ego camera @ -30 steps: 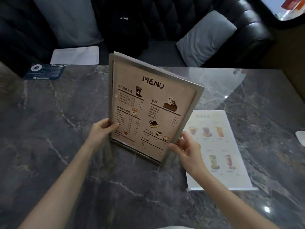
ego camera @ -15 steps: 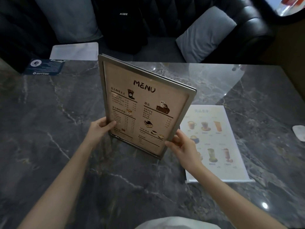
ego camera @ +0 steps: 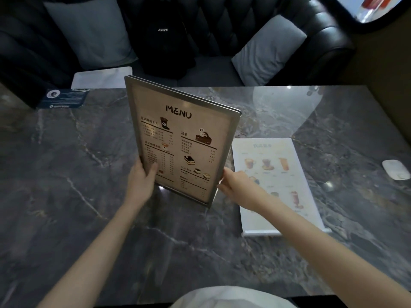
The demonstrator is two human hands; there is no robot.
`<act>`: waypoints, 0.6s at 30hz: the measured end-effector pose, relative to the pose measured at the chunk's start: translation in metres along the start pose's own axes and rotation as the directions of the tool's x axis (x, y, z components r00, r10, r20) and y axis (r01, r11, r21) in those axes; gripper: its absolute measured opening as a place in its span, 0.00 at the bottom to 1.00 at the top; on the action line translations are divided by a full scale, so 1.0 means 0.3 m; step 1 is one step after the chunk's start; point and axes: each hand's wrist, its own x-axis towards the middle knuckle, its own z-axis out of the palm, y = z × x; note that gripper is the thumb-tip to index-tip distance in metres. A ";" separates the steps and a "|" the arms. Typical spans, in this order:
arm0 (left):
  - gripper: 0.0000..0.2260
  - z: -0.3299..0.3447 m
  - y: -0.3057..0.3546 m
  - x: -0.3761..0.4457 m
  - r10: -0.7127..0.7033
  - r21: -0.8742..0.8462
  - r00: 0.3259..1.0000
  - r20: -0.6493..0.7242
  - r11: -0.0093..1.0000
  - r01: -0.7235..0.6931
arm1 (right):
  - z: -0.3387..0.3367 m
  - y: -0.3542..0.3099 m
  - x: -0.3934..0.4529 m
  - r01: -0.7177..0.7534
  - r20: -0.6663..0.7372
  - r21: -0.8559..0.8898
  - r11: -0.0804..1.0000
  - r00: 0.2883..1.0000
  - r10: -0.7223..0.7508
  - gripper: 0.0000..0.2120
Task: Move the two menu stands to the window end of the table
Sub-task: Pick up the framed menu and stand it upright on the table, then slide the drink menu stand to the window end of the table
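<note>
A brown menu stand (ego camera: 178,138) with a metal frame and the word MENU stands upright in the middle of the dark marble table (ego camera: 66,174). My left hand (ego camera: 142,176) grips its lower left edge, thumb across the front. My right hand (ego camera: 233,183) holds its lower right edge. A second, white drinks menu stand (ego camera: 278,170) lies flat on the table just right of my right hand.
A dark blue card (ego camera: 63,97) lies at the table's far left corner. A small white oval object (ego camera: 395,169) sits near the right edge. Behind the table is a black sofa with grey cushions (ego camera: 266,50), a black bag (ego camera: 164,34) and a white sheet (ego camera: 102,77).
The brown menu stand, still held in both hands, has shifted slightly left and away from me, and turned a little more upright. The white menu has not moved.
</note>
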 end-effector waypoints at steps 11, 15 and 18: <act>0.11 0.328 0.250 -0.343 0.588 0.378 0.795 0.149 0.709 -0.595 | -0.148 0.358 -0.201 -0.246 0.009 -0.335 0.910 0.965 0.264 0.17; 0.23 0.507 0.275 -0.377 0.256 0.202 0.903 0.346 0.919 -0.338 | -0.131 0.527 -0.288 -0.448 -0.100 -0.129 0.885 0.893 0.438 0.32; 0.37 0.595 0.272 -0.376 -0.053 0.194 0.897 0.440 0.980 -0.038 | -0.098 0.626 -0.315 -0.542 -0.108 0.068 0.838 0.831 0.546 0.38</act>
